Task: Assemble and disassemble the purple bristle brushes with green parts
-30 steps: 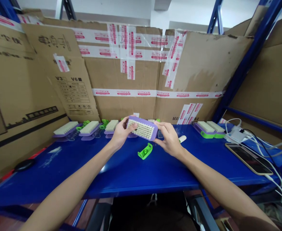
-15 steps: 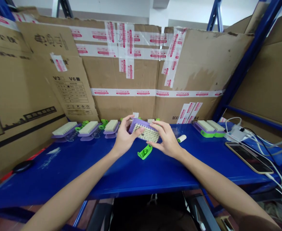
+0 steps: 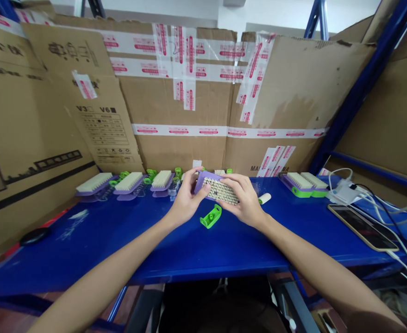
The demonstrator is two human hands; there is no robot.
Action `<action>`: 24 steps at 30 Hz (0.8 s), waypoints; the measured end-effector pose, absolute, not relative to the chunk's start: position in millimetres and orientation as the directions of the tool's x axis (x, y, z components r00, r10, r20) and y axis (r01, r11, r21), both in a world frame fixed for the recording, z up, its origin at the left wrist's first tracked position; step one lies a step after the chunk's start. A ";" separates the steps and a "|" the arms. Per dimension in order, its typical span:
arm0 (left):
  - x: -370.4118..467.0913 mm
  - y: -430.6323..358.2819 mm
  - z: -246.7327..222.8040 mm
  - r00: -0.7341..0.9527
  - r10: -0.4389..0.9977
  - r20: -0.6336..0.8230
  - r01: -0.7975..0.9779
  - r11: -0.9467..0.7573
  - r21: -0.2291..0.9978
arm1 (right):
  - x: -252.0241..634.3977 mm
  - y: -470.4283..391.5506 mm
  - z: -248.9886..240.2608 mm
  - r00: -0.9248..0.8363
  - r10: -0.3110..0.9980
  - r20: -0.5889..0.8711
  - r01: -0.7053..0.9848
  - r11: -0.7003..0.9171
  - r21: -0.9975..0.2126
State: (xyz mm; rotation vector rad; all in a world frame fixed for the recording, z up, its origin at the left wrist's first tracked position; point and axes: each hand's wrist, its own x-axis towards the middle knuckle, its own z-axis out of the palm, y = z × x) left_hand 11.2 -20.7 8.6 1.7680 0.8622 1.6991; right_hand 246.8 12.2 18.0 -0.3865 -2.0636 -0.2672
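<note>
Between both hands, above the blue table, a purple brush head point(image 3: 220, 190) is held tilted, its cream bristles facing me. My left hand point(image 3: 188, 195) grips its left end, thumb on the bristle side. My right hand point(image 3: 245, 198) is wrapped round the right end, with fingers over the top edge. Just below the brush head, a hollow green plastic part point(image 3: 210, 216) lies on the table. To the right of my right hand rests a small white piece with a green end point(image 3: 265, 199).
Along the back left stand several brush heads point(image 3: 128, 182) with green and clear parts among them. Two green-edged brushes point(image 3: 309, 184) sit at the back right. A phone point(image 3: 362, 226) and white cables lie at the right. Cardboard walls point(image 3: 182, 148) enclose the blue table point(image 3: 203, 259).
The view has shifted slightly. Both hands keep hold of the brush head, and my right fingers now lie closer around its right end.
</note>
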 end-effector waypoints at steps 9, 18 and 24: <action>12.1 -19.3 1.7 0.008 0.719 0.695 0.175 -0.686 0.707 | 250.1 13.1 14.2 -0.506 0.225 0.832 0.394 0.919 -0.009; 2.5 -16.4 4.9 0.067 0.683 0.727 0.212 -0.722 0.659 | 248.2 11.7 10.9 -0.467 0.193 0.863 0.389 0.921 0.004; -11.2 -5.8 -0.4 0.196 0.607 0.770 0.306 -0.784 0.540 | 248.8 11.0 12.5 -0.440 0.154 0.885 0.393 0.919 0.036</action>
